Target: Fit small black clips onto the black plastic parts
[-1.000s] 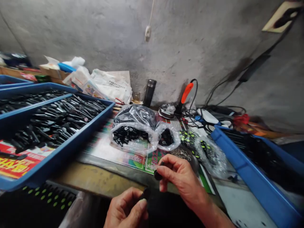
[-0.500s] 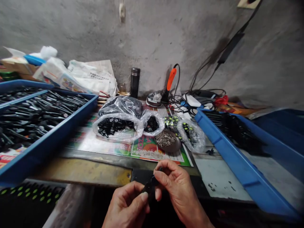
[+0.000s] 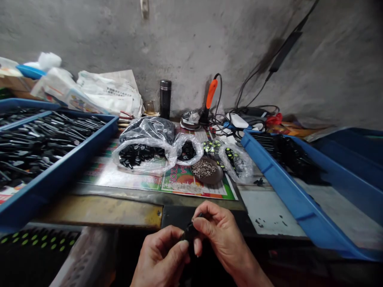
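A small black plastic piece [image 3: 189, 232] sits between the two hands, just in front of the near edge of the tabletop [image 3: 269, 213]. The fingers hide most of its shape. The left hand [image 3: 160, 255] and the right hand [image 3: 223, 235] are close together and touching at the fingertips, both clamped on the piece, with the left hand pinching it from the lower side and the right hand closing over it from above.

Straight ahead of the hands lies a printed paper sheet [image 3: 140, 179]. Nearest the right hand on it is a dark round dish [image 3: 216, 176] holding a heap of tiny metal pins [image 3: 203, 169]. Beyond the dish, a clear plastic bag [image 3: 235, 163] holds black parts dotted with green. Ahead and slightly to the left of the hands, a larger clear plastic bag [image 3: 140, 157] and a smaller one [image 3: 187, 151] hold black pieces.

Left of the hands, a blue tray [image 3: 60, 165] is full of long black parts [image 3: 38, 147], and a black sheet with green dots [image 3: 36, 241] lies lower down, below the tabletop edge. Right of the hands, a second blue tray [image 3: 287, 187] holds a black bundle [image 3: 289, 157].

Farther ahead, against a concrete wall [image 3: 185, 48], stand a black flask [image 3: 165, 99] and an orange-handled tool [image 3: 212, 93], beside tangled cables [image 3: 254, 115].
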{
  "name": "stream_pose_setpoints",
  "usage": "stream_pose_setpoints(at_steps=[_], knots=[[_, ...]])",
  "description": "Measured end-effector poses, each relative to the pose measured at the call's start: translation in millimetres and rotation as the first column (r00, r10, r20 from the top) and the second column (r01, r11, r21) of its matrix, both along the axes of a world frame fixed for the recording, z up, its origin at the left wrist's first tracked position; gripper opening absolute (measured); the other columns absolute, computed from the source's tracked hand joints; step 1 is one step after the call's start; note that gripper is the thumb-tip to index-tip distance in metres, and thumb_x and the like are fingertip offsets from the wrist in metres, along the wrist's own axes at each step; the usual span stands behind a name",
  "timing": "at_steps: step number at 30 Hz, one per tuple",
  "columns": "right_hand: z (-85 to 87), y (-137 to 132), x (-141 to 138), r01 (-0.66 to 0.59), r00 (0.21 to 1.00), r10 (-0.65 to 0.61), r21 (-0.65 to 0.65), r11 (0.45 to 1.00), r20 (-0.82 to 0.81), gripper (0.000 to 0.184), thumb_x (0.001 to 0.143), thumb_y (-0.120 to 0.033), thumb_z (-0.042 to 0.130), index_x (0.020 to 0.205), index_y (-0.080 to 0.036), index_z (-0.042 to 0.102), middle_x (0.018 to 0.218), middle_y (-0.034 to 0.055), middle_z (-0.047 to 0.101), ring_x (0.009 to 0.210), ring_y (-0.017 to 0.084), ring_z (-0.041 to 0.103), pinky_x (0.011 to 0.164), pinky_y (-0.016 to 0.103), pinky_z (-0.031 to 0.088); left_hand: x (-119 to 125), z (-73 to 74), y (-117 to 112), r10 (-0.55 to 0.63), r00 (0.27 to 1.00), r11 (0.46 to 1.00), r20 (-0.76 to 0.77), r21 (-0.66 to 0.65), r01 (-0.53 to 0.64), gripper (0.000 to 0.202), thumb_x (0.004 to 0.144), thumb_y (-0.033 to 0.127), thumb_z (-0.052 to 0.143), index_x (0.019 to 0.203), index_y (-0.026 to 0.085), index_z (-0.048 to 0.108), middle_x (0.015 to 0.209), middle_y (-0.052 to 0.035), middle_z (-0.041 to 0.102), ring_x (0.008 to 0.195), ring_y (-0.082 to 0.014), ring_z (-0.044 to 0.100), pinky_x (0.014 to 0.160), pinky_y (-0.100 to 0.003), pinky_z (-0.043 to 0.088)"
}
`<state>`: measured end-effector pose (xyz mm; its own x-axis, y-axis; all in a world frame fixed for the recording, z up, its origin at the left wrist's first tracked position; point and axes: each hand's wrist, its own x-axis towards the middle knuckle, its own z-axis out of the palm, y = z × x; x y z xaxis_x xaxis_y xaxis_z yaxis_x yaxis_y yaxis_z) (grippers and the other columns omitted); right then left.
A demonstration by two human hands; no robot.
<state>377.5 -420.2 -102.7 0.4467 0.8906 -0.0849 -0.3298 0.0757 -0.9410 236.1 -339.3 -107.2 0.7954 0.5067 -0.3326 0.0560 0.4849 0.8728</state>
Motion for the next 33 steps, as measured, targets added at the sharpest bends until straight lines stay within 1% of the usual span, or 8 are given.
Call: stream_pose_setpoints(at_steps=[5, 7, 10, 13, 16, 20, 24, 33], knots=[[-1.1, -5.7, 3.0, -0.091, 0.993, 0.092, -0.014, 0.996, 0.070, 0.029, 0.082, -0.039, 0.077, 0.083, -0.014, 0.062, 0.049, -0.0011, 0.064, 0.040, 0.011, 0.060, 0.044, 0.015, 0.042, -3.1, 0.4, -5.9, 0.048, 0.999, 0.960, -0.009, 0.276, -0.044, 0.042, 0.077, 0.054, 0.073, 0.068, 0.013, 0.070, 0.052, 0.0040, 0.043, 0.046, -0.0057, 0.031, 0.042, -0.019, 0.022], [-0.2, -6.4, 2.3, -0.110, 0.990, 0.113, -0.045, 0.993, 0.087, 0.031, 0.081, -0.041, 0.077, 0.082, -0.014, 0.062, 0.051, -0.0008, 0.064, 0.041, 0.012, 0.060, 0.045, 0.017, 0.044, -3.8, 0.2, -6.9, 0.073, 0.997, 0.939, -0.007, 0.337, -0.066, 0.040, 0.078, 0.053, 0.072, 0.069, 0.013, 0.072, 0.055, 0.0021, 0.048, 0.048, -0.0072, 0.034, 0.043, -0.020, 0.025], [3.1, -6.9, 0.0, -0.062, 0.985, 0.077, -0.101, 0.993, 0.153, 0.032, 0.081, -0.044, 0.076, 0.081, -0.015, 0.062, 0.054, -0.0015, 0.063, 0.045, 0.012, 0.060, 0.047, 0.018, 0.045, -3.8, 0.2, -7.0, 0.079, 0.997, 0.928, -0.015, 0.365, -0.068, 0.039, 0.079, 0.051, 0.071, 0.068, 0.014, 0.072, 0.057, 0.0005, 0.053, 0.049, -0.0081, 0.036, 0.043, -0.020, 0.026], [7.8, -7.7, -0.4, -0.005, 0.966, 0.034, -0.109, 0.994, 0.256, 0.027, 0.083, -0.040, 0.073, 0.080, -0.015, 0.063, 0.054, -0.0049, 0.055, 0.043, 0.007, 0.050, 0.044, 0.015, 0.039, -2.6, 1.6, -6.8, 0.060, 0.998, 0.949, -0.031, 0.311, -0.047, 0.040, 0.078, 0.054, 0.071, 0.071, 0.014, 0.069, 0.059, -0.0005, 0.057, 0.048, -0.0077, 0.038, 0.043, -0.019, 0.028], [12.0, -8.5, 0.9, -0.017, 0.952, 0.048, -0.104, 0.994, 0.302, 0.023, 0.086, -0.037, 0.070, 0.083, -0.015, 0.064, 0.050, -0.0075, 0.046, 0.040, 0.005, 0.039, 0.040, 0.014, 0.029, -1.4, 3.0, -6.4, 0.031, 0.999, 0.982, -0.025, 0.189, -0.026, 0.045, 0.074, 0.059, 0.074, 0.075, 0.014, 0.065, 0.059, 0.0011, 0.057, 0.045, -0.0056, 0.037, 0.042, -0.018, 0.028], [12.3, -8.7, 0.9, -0.047, 0.945, 0.085, -0.127, 0.991, 0.315, 0.025, 0.089, -0.039, 0.066, 0.083, -0.015, 0.062, 0.050, -0.0078, 0.044, 0.040, 0.005, 0.036, 0.039, 0.015, 0.025, -0.9, -1.1, -4.9, -0.033, 0.999, 0.999, 0.008, 0.023, 0.033, 0.049, 0.070, 0.060, 0.076, 0.075, 0.015, 0.060, 0.055, 0.0028, 0.057, 0.039, -0.0020, 0.033, 0.039, -0.016, 0.025], [7.6, -9.4, -2.1, -0.054, 0.942, 0.103, -0.161, 0.986, 0.319, 0.030, 0.091, -0.043, 0.065, 0.081, -0.015, 0.058, 0.050, -0.0079, 0.044, 0.039, 0.004, 0.035, 0.038, 0.014, 0.024, -1.1, -7.7, -4.6, -0.012, 1.000, 0.992, 0.006, -0.123, 0.013, 0.049, 0.065, 0.058, 0.082, 0.072, 0.015, 0.058, 0.052, 0.0031, 0.058, 0.036, -0.0009, 0.032, 0.037, -0.015, 0.020], [3.7, -9.5, -11.5, -0.022, 0.950, 0.079, -0.187, 0.982, 0.301, 0.035, 0.090, -0.048, 0.063, 0.079, -0.016, 0.055, 0.049, -0.0084, 0.041, 0.039, 0.004, 0.034, 0.038, 0.014, 0.024, -3.7, -9.6, -8.0, 0.017, 0.999, 0.989, -0.033, -0.148, -0.022, 0.049, 0.062, 0.057, 0.084, 0.070, 0.016, 0.056, 0.048, 0.0034, 0.060, 0.033, -0.0014, 0.034, 0.035, -0.014, 0.022]])
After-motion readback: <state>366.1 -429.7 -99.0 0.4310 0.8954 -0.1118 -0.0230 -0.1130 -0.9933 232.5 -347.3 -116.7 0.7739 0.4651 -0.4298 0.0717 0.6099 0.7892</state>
